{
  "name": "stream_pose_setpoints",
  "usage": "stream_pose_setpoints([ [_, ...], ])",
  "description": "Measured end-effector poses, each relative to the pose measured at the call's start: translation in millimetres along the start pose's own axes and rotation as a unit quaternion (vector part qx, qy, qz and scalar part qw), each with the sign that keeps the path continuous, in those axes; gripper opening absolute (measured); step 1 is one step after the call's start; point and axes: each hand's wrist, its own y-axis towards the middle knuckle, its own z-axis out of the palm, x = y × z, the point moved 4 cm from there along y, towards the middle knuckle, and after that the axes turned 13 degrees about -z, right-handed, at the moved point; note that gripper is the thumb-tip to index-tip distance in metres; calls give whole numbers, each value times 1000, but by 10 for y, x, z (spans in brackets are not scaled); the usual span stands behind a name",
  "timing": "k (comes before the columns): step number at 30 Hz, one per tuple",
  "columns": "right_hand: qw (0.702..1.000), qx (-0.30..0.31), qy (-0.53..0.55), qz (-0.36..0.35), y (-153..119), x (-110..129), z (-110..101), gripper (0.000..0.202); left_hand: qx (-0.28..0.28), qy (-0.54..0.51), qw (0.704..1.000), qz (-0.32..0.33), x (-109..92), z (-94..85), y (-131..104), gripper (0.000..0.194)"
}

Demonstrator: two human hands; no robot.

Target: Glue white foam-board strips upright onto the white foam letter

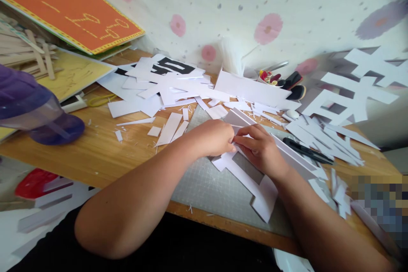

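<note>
A white cut-out board shape (pixel 266 193) with a rectangular opening lies over the grey cutting mat (pixel 194 187), partly covered by my hands. My left hand (pixel 217 137) is closed, its fingers bent down at the far end of the cut-out. Right beside it, my right hand (pixel 262 149) has its thumb and fingers pinched together on the same piece, the fingertips of both hands nearly meeting. What lies exactly between the fingertips is hidden. Long white board strips (pixel 287 153) run just beyond my right hand, and a black utility knife (pixel 307 151) rests by them.
White scraps (pixel 168 129) are scattered over the wooden table (pixel 127 148). A purple bottle (pixel 38 110) stands at left, near craft sticks (pixel 47 59) and an orange board (pixel 73 8). Large white cut-out characters (pixel 347 97) lean at right. A pixelated patch covers the right edge.
</note>
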Motion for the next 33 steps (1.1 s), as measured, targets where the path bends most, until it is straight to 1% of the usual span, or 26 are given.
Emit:
stream_pose_setpoints([
  [3, 1000, 2, 2, -1, 7, 11, -19, 20, 25, -25, 999, -7, 25, -22, -8, 24],
  [6, 1000, 4, 7, -3, 7, 15, -28, 22, 37, -55, 998, -19, 71, -56, -15, 24],
  [10, 1000, 17, 22, 2, -5, 3, -29, 28, 44, -106, 991, -67, 172, -126, -38, 26],
  [12, 999, 21, 26, 5, -11, -4, -35, 31, 48, -121, 988, -81, 218, -167, -54, 26],
  [16, 999, 42, 25, 7, -17, -7, -37, 36, 59, -135, 985, -89, 279, -237, -79, 23],
  [20, 998, 58, 16, 3, -11, -8, -27, 37, 83, -113, 985, -103, 279, -253, -102, 25],
  [22, 998, 57, 13, 2, -8, -10, -20, 38, 95, -101, 986, -98, 252, -239, -111, 26],
  [28, 999, 38, 7, 13, -5, -13, -2, 35, 111, -59, 991, -48, 150, -165, -101, 27],
  [30, 999, 34, 7, 14, 4, -10, 1, 36, 127, -57, 989, -41, 123, -134, -94, 28],
  [33, 1000, 27, 5, 10, 22, -4, 0, 39, 147, -71, 986, -40, 101, -90, -80, 25],
])
